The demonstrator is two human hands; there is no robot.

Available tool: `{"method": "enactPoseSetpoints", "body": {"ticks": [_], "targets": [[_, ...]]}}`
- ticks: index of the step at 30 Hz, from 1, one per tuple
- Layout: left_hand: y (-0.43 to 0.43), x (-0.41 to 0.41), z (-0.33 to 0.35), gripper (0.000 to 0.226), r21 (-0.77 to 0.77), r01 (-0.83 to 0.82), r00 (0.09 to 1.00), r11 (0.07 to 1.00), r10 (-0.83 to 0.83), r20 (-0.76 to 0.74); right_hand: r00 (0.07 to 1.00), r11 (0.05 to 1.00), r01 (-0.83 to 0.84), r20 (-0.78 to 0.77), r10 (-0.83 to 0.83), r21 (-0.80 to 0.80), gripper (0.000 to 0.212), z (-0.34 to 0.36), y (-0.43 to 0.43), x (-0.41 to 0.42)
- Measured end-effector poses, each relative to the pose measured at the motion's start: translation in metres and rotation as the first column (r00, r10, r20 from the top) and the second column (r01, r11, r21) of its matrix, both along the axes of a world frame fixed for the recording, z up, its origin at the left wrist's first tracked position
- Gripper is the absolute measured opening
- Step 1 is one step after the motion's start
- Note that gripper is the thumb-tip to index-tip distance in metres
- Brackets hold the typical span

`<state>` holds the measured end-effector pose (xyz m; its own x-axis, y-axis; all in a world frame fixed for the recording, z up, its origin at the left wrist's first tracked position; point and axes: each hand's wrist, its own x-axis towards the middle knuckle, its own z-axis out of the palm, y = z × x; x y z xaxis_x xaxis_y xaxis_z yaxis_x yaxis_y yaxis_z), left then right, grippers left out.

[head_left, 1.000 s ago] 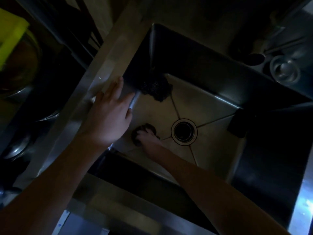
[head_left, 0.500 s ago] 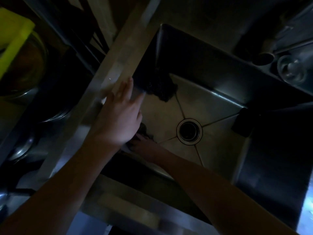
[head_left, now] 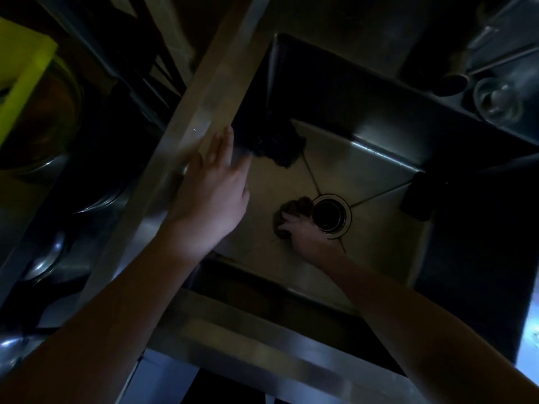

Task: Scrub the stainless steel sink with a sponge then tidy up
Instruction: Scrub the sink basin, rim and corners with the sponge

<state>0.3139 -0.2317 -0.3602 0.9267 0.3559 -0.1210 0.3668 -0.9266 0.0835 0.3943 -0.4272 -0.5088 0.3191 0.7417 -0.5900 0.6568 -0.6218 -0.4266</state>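
The stainless steel sink (head_left: 376, 167) fills the middle of the dim head view, with a round drain (head_left: 331, 215) in its floor. My right hand (head_left: 303, 231) presses a dark scrubbing sponge (head_left: 294, 209) on the sink floor, right beside the drain's left rim. My left hand (head_left: 211, 196) rests flat with fingers apart on the sink's left rim (head_left: 204, 112), holding nothing. A dark crumpled cloth or scourer (head_left: 280, 147) lies in the far left corner of the basin.
A dark block (head_left: 415, 196) leans against the right wall of the basin. A glass (head_left: 497, 99) and utensils stand at the back right. Left of the rim are metal bowls (head_left: 46, 258) and a yellow-green board (head_left: 22, 74).
My right hand has slid the sponge to the right across the sink floor, from under my left hand to the drain's edge. My left hand has stayed on the rim.
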Motion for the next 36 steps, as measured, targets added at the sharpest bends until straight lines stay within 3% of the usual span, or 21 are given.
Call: {"method": "enactPoseSetpoints", "body": {"ticks": [3, 5, 8, 14, 16, 19, 20, 22, 26, 28, 31, 36], "targets": [[0.001, 0.000, 0.000, 0.053, -0.021, 0.008, 1.000, 1.000, -0.008, 0.015, 0.951, 0.953, -0.280, -0.104, 0.291, 0.112, 0.037, -0.004, 0.000, -0.039], [0.002, 0.000, 0.000, 0.053, -0.047, 0.011, 0.999, 0.999, -0.009, 0.035, 0.869, 0.875, -0.480, -0.102, 0.484, 0.067, 0.039, -0.008, -0.002, -0.058], [0.004, -0.004, -0.002, 0.053, -0.066, 0.027, 0.999, 0.997, -0.024, 0.049, 0.806, 0.807, -0.591, -0.033, 0.591, 0.008, 0.042, -0.015, -0.014, -0.060], [0.001, -0.025, -0.005, 0.062, -0.084, 0.044, 0.999, 0.995, -0.042, 0.031, 0.859, 0.874, -0.482, -0.164, 0.484, 0.053, 0.043, 0.000, -0.075, -0.014], [-0.003, -0.031, -0.001, 0.056, -0.079, 0.043, 0.998, 0.996, -0.040, 0.041, 0.924, 0.942, -0.329, -0.185, 0.335, 0.063, 0.030, 0.012, -0.096, 0.009], [-0.011, -0.039, 0.007, 0.049, -0.125, 0.047, 0.995, 0.991, -0.036, 0.089, 0.993, 0.987, -0.003, -0.119, 0.023, 0.160, 0.057, 0.023, -0.114, 0.033], [-0.013, -0.042, 0.009, 0.047, -0.152, 0.042, 0.994, 0.987, -0.027, 0.104, 0.992, 0.991, 0.042, -0.127, -0.026, 0.125, 0.050, 0.025, -0.114, 0.037], [-0.020, -0.048, 0.013, 0.044, -0.185, 0.026, 0.993, 0.982, -0.004, 0.119, 0.991, 0.999, -0.033, -0.127, 0.035, 0.011, 0.027, 0.021, -0.109, 0.036], [-0.045, -0.062, 0.018, 0.041, -0.246, 0.006, 0.993, 0.969, 0.024, 0.117, 0.979, 0.982, -0.188, -0.084, 0.185, -0.030, 0.046, 0.013, -0.104, 0.012], [-0.059, -0.067, 0.018, 0.041, -0.273, 0.036, 0.991, 0.961, 0.001, 0.134, 0.941, 0.950, -0.311, -0.147, 0.306, -0.016, 0.042, 0.013, -0.101, -0.012], [-0.077, -0.078, 0.014, 0.043, -0.315, 0.069, 0.993, 0.946, -0.033, 0.116, 0.907, 0.934, -0.356, -0.230, 0.352, 0.027, 0.034, 0.012, -0.099, -0.038], [-0.104, -0.095, 0.011, 0.047, -0.393, 0.015, 1.000, 0.919, -0.017, -0.002, 0.817, 0.825, -0.554, -0.119, 0.564, 0.109, 0.039, 0.012, -0.113, -0.019]]}}
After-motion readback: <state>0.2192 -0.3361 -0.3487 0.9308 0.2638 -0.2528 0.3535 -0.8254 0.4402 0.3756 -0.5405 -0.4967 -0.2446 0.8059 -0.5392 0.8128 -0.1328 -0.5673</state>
